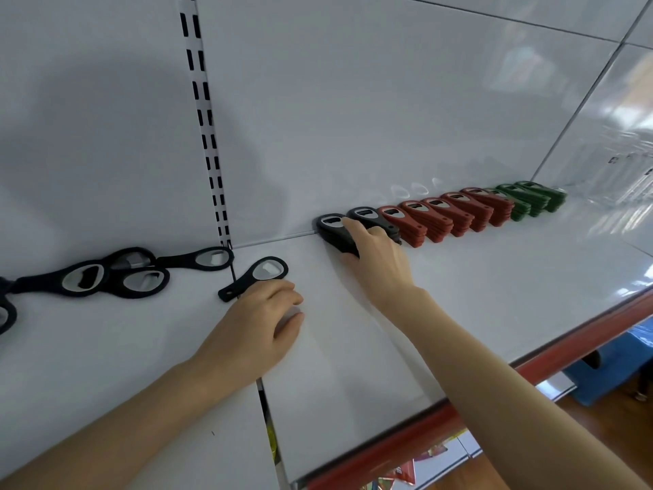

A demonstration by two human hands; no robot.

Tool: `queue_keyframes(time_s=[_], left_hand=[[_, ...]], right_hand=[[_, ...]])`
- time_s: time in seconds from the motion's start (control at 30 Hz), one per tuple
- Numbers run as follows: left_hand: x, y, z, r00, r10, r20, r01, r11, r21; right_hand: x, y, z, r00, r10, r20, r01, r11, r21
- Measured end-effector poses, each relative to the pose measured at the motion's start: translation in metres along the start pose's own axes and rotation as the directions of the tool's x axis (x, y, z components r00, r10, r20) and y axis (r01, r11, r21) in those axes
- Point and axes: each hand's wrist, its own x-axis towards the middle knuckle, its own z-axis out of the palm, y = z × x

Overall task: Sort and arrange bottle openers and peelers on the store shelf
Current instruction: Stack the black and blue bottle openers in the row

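Note:
A row of stacked bottle openers lines the back of the white shelf (pixel 459 295): black ones (pixel 330 228), then red ones (pixel 434 221), then green ones (pixel 530 199) at the far right. My right hand (pixel 374 256) rests on the leftmost black stack, fingers curled over its near end. My left hand (pixel 254 323) lies on the shelf with fingers loosely curled, holding nothing. Just beyond it lies a single black round-headed opener (pixel 259 275). Several more round-headed black openers (pixel 116 277) lie loose at the left.
A slotted upright (pixel 208 136) runs down the white back panel. A seam (pixel 263 401) divides two shelf boards. The shelf's red front edge (pixel 494 380) runs diagonally at the right, with a lower shelf and wooden floor below it.

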Motion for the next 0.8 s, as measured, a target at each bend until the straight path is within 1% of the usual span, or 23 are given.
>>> queue_keyframes(time_s=[0.13, 0.33, 0.5, 0.67, 0.8], left_hand=[[-0.001, 0.0, -0.001, 1.0, -0.001, 0.017, 0.001, 1.0, -0.013], [0.0, 0.0, -0.001, 1.0, -0.006, 0.008, 0.006, 1.0, -0.026], [-0.001, 0.0, -0.002, 1.0, -0.013, 0.011, 0.013, 0.999, -0.029], [0.0, 0.002, -0.002, 1.0, -0.01, 0.016, 0.01, 1.0, -0.017], [0.0, 0.002, -0.003, 0.999, -0.022, 0.035, 0.024, 0.999, -0.038]], right_hand=[[-0.001, 0.004, 0.006, 0.998, -0.054, 0.044, 0.054, 0.999, 0.001], [0.001, 0.008, 0.01, 0.996, -0.092, 0.015, 0.092, 0.996, 0.009], [0.001, 0.011, 0.008, 0.997, -0.075, 0.002, 0.075, 0.996, 0.055], [0.005, 0.01, 0.009, 0.998, -0.065, -0.001, 0.065, 0.996, 0.063], [0.004, 0.01, 0.008, 0.998, -0.068, 0.006, 0.068, 0.995, 0.067]])
